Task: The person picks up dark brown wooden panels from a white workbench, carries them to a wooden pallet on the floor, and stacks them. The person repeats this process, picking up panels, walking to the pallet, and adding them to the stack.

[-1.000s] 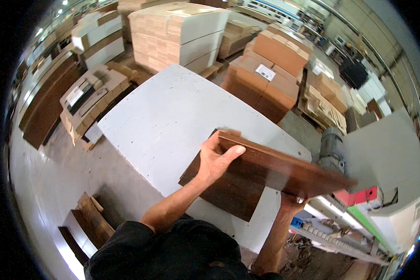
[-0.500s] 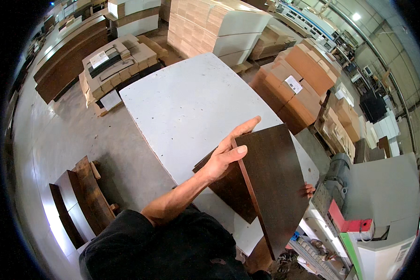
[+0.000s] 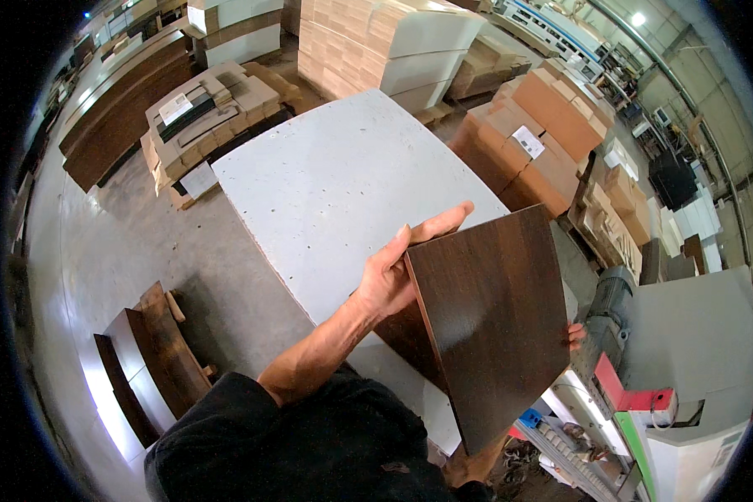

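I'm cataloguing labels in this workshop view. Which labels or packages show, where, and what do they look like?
White paper label: rectangular, on the orange-brown board stack, upper right.
White sheets: on the mixed tan and dark pile, upper left.
White sheet: hanging at that pile's front edge.
Wrapped stack: white and tan, top centre.

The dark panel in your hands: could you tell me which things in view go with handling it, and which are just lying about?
In hand:
dark wood panel, tilted up
left hand on its upper edge
right hand, fingertips at its right edge
grey worktable beneath

Lying about:
cardboard boxes
stacked light boards
dark panels on the floor
machine
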### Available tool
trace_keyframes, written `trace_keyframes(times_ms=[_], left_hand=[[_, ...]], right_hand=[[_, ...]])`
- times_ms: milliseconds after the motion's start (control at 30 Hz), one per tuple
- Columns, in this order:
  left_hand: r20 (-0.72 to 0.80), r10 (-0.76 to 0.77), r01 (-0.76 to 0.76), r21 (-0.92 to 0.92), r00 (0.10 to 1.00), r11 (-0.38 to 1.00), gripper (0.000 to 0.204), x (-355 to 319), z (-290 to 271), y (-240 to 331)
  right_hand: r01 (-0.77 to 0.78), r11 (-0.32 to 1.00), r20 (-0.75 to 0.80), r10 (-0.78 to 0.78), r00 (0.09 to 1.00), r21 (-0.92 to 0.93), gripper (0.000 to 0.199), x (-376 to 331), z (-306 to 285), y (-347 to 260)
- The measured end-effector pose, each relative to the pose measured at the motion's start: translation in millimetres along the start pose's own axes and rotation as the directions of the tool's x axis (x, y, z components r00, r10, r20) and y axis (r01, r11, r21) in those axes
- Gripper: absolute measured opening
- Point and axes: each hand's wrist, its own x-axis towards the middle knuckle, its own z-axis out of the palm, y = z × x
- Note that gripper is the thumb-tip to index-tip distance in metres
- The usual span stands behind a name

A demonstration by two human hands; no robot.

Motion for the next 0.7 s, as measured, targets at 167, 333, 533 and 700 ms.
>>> trace_keyframes(times_ms=[167, 333, 533, 700], left_hand=[[-0.025, 0.056, -0.054, 0.068, 0.998, 0.996, 0.087, 6.8, 4.2, 0.2], [0.002, 0.261, -0.198, 0.656, 0.965, 0.728, 0.101, 10.9, 21.3, 5.4], [-0.325, 0.466, -0.01, 0.812, 0.823, 0.584, 0.045, 47.8, -43.2, -14.3], [-0.597, 0.122, 0.412, 0.673, 0.793, 0.614, 0.027, 40.5, -149.9, -56.0]], right_hand=[[-0.002, 1.0, 0.006, 0.002, 1.0, 0.008, 0.053, -3.7, -12.0, -2.2], [-0.018, 0.998, 0.034, 0.016, 0.999, 0.059, 0.052, -23.2, -14.4, 18.5], [-0.316, 0.932, -0.285, 0.258, 0.923, -0.178, 0.069, -136.6, -5.1, 51.5], [-0.579, 0.667, -0.41, 0.416, 0.812, -0.469, 0.061, -207.4, -32.0, 72.9]])
